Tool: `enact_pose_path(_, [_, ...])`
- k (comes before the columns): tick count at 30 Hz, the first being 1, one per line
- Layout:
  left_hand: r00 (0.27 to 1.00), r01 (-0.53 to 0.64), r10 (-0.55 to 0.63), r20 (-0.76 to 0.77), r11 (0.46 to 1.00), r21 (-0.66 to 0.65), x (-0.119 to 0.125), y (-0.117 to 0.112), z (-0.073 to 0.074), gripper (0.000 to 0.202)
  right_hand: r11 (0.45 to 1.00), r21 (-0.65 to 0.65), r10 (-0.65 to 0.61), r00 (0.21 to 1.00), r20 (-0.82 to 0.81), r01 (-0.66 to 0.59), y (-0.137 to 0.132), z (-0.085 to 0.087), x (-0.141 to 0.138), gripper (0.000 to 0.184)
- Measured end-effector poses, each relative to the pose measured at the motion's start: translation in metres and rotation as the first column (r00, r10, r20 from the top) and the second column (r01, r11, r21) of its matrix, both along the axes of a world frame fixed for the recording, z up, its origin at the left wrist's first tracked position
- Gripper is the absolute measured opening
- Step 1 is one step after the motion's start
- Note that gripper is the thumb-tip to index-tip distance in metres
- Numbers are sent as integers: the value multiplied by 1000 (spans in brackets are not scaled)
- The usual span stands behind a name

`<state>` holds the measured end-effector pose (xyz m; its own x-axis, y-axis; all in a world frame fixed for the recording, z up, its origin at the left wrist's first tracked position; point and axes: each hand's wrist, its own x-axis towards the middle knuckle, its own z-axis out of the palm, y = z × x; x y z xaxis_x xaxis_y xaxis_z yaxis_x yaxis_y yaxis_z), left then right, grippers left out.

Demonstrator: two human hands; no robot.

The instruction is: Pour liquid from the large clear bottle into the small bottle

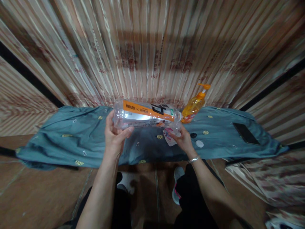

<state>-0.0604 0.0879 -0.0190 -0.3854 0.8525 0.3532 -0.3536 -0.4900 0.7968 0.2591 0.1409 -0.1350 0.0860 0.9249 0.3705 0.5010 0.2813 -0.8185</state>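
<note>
A large clear plastic bottle [147,114] with an orange and silver label lies sideways in the air above the cloth-covered surface. Its base sits in my left hand [115,130], which wraps round that end with the thumb along the near side. At the neck end, my right hand [181,139] grips the bottle from below; some of its fingers are hidden. The mouth, pointing right, shows no cap. A crumpled white and pink piece [170,140] is just under my right fingers; whether they touch it, I cannot tell.
An orange pump bottle [193,108] stands behind the neck end. On the teal patterned cloth [71,136] lie a white round cap [199,144], a small black object [193,135] and a dark phone [246,133] at the right. A striped curtain [147,57] hangs behind.
</note>
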Motion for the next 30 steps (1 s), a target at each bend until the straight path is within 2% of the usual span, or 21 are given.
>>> enact_pose_path(9, [1000, -16, 16, 18, 1000, 4, 2, -1, 5, 74, 1000, -5, 10, 1000, -6, -10, -1, 1, 0, 52])
enact_pose_path(22, [999, 0, 0, 35, 1000, -10, 2, -1, 3, 69, 1000, 19, 19, 1000, 10, -19, 2, -3, 2, 54])
enact_pose_path(30, [999, 5, -3, 38, 999, -33, 3, -4, 10, 70, 1000, 8, 28, 1000, 5, -28, 2, -2, 2, 54])
